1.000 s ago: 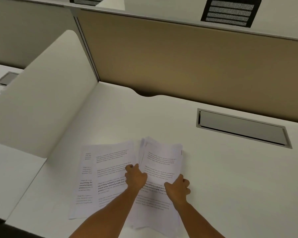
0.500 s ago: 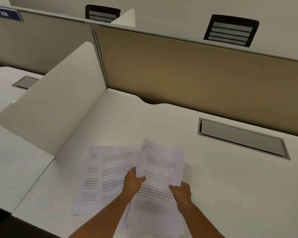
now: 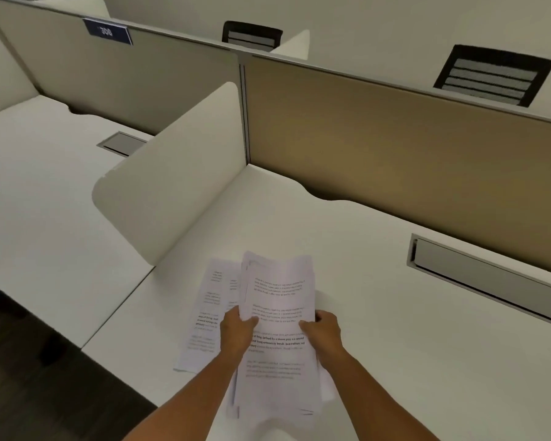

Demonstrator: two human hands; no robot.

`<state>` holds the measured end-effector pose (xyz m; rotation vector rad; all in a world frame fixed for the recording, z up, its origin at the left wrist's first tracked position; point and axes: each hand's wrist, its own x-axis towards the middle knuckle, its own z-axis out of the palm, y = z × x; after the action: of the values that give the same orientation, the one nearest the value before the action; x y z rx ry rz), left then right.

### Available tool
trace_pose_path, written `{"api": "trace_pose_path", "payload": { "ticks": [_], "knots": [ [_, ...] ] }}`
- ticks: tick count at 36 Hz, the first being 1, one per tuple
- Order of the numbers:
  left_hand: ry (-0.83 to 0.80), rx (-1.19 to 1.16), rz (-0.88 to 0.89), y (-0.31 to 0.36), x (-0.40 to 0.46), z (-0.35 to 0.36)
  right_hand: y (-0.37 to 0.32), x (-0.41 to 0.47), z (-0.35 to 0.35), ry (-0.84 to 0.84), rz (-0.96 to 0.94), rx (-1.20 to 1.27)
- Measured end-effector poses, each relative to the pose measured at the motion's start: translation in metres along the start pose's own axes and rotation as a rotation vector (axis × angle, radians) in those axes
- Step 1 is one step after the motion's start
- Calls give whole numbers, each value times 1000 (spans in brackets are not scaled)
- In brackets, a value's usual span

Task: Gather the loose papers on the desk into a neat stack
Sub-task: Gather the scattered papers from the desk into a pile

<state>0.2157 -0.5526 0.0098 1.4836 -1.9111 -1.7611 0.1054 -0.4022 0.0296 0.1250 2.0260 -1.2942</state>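
Fingers of my left hand and right hand pinch the paper stack by its side edges, thumbs on top. Left of the stack, loose sheets lie on the desk, partly hidden; I find the print unreadable.

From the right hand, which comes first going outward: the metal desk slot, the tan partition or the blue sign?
1. Metal slot, in the desk to the right of the right hand.
2. Tan partition, behind the desk.
3. Blue sign, far back on the left.
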Motion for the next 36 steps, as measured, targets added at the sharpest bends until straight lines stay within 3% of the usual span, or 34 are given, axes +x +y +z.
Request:
{"api": "trace_pose_path", "payload": {
  "ticks": [18,20,23,26,36],
  "knots": [
    [62,76,-54,-20,52,-47,-13,26,75,0,29,-288],
    [72,172,-64,-23,58,-47,-11,33,77,10,33,-339],
    [138,493,-100,-28,69,-46,-8,42,81,35,40,-525],
    [139,605,-136,-34,73,-45,-5,48,82,67,122,-682],
    [101,767,-141,-50,86,-51,-7,57,87,72,271,-594]
  ]
}}
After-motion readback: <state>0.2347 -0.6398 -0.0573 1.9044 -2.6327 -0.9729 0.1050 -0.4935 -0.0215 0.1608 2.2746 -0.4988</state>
